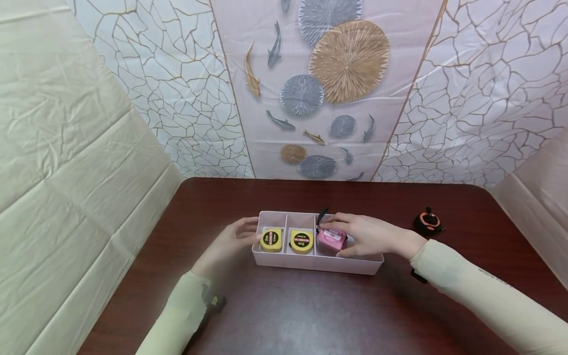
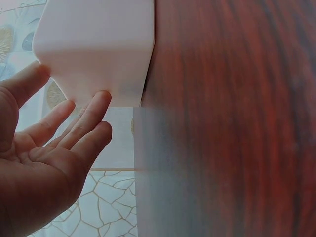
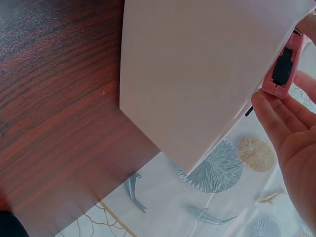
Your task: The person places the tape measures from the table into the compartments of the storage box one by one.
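Note:
A pale pinkish-white divided box (image 1: pixel 317 263) sits on the table. Its left compartment holds a yellow tape measure (image 1: pixel 271 240), and a second yellow tape measure (image 1: pixel 301 241) lies in the middle one. My right hand (image 1: pixel 366 235) pinches a pink tape measure (image 1: pixel 333 238) between thumb and fingers at the right, widest compartment; its black strap (image 1: pixel 322 215) sticks up past the back rim. In the right wrist view, the pink tape measure (image 3: pixel 282 69) shows at the box's rim. My left hand (image 2: pixel 54 138) touches the box's left end with its fingertips, fingers extended.
A black and orange tape measure (image 1: pixel 428 223) lies on the dark red-brown wooden table (image 1: pixel 284 305), right of the box and behind my right wrist. Patterned cloth (image 1: pixel 310 148) hangs behind the table's far edge, with pale cloth (image 1: pixel 88 172) along the left side.

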